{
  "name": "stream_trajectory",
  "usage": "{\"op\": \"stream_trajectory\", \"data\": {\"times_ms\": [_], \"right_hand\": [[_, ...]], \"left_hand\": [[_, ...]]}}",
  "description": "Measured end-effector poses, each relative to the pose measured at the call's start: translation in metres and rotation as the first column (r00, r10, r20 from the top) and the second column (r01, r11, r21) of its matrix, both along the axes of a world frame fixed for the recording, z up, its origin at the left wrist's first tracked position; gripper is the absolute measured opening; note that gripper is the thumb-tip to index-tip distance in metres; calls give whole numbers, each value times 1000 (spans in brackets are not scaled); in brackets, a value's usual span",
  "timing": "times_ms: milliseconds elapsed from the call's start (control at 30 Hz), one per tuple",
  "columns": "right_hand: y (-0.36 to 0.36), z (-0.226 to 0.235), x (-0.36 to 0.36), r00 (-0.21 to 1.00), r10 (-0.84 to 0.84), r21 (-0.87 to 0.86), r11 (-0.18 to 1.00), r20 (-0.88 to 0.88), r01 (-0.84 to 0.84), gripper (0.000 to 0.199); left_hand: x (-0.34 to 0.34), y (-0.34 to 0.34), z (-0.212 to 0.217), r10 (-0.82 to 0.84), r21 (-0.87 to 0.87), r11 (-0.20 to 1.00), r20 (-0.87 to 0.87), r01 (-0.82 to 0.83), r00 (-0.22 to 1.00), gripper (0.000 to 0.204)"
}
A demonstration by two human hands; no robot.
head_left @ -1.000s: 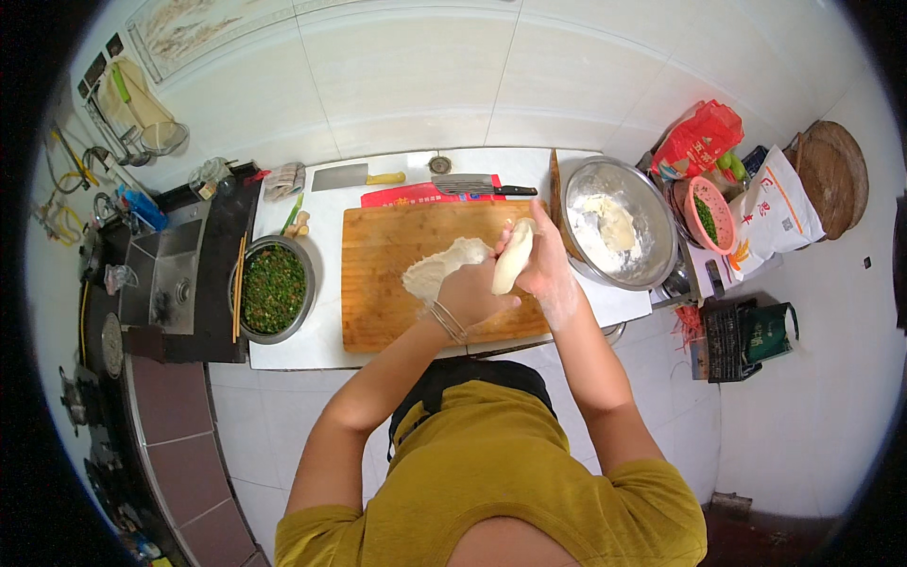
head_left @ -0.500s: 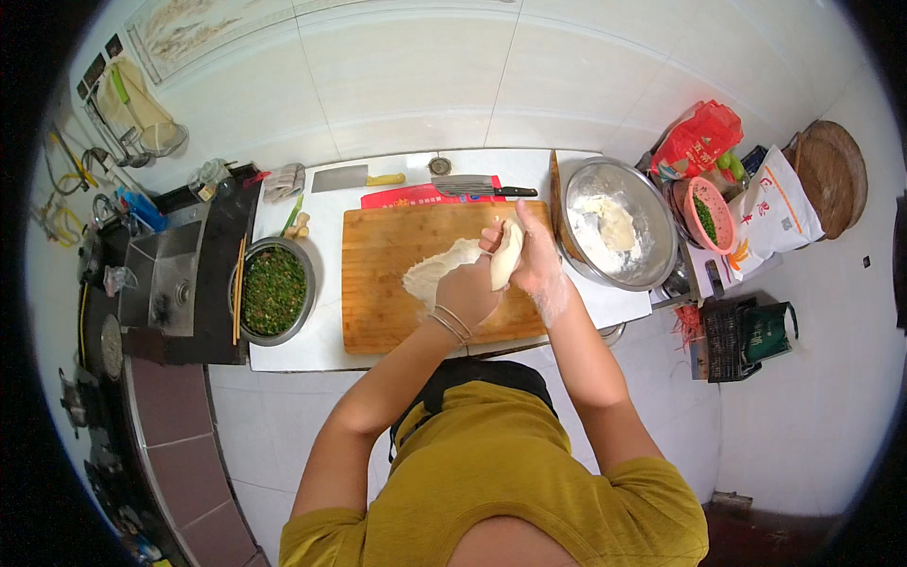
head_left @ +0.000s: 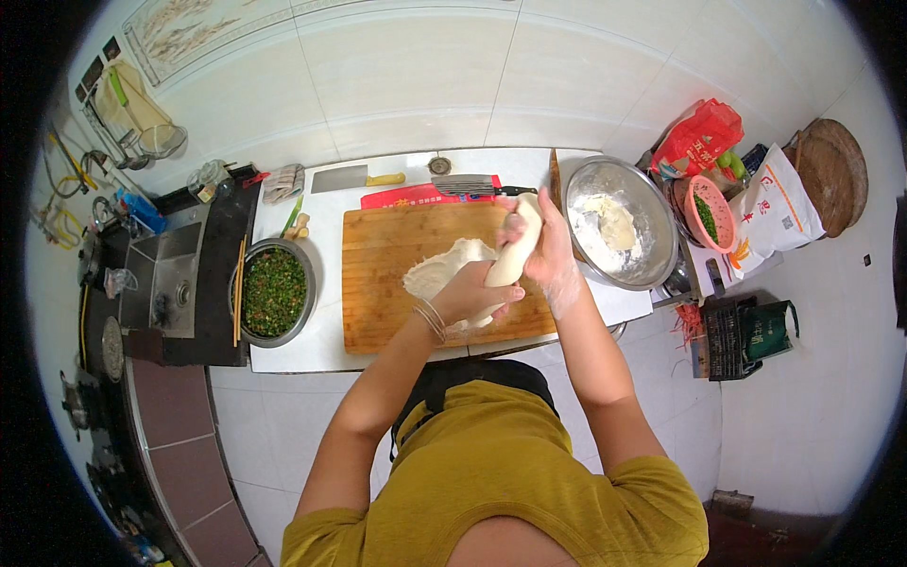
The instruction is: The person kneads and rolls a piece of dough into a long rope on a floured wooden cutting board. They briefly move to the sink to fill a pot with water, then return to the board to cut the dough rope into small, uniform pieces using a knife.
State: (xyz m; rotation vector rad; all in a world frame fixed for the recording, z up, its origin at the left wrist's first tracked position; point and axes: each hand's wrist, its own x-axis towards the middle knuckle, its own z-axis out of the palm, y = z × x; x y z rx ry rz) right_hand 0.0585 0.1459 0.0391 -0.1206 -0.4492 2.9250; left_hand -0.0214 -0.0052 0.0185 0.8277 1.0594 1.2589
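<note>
A long, smooth roll of white dough (head_left: 517, 251) hangs between my hands above the right part of a wooden cutting board (head_left: 378, 255). My left hand (head_left: 472, 295) wraps round its lower part, and a bit of dough shows below the fingers. Floury and slightly bent, my right hand (head_left: 551, 248) holds the upper part from the right side. White flour (head_left: 444, 269) is spread over the board beside my left hand. To the right stands a steel bowl (head_left: 652, 260) with a lump of dough (head_left: 616, 225) and loose flour in it.
Behind the board lie a cleaver (head_left: 340, 178) and a black-handled knife (head_left: 482, 189) on red packaging. A bowl of chopped green filling (head_left: 272, 293) stands left, with chopsticks (head_left: 238, 293) along its rim. Bags and a pink basket (head_left: 723, 222) crowd the right; a sink (head_left: 177, 283) is left.
The dough looks longer now, stretching further both up and down between my hands. My left hand has shifted slightly to hold its lower part, and my right hand has moved a little right.
</note>
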Motion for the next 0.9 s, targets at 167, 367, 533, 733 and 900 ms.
{"op": "stream_trajectory", "data": {"times_ms": [167, 367, 533, 733, 900], "right_hand": [[-22, -1, 7, 994, -91, 402, 914, 54, 61, 50], [-8, 14, 3, 998, -50, 56, 997, -47, 52, 26], [3, 14, 0, 999, -12, 17, 1000, -48, 13, 41], [-56, 55, -1, 904, -336, 185, 938, 266, 294, 57], [-24, 12, 2, 931, -179, 192, 974, 318, 121, 33]], "left_hand": [[8, 3, 19, 101, 103, 992, -270, -76, 957, 25], [23, -12, 8, 33, -43, 998, -293, -48, 956, 26], [32, -5, -5, 318, 218, 948, -707, -233, 632, 25], [13, 4, 2, 332, 242, 942, -768, -231, 548, 28], [19, 0, -1, 246, 128, 962, -786, -240, 567, 29]]}}
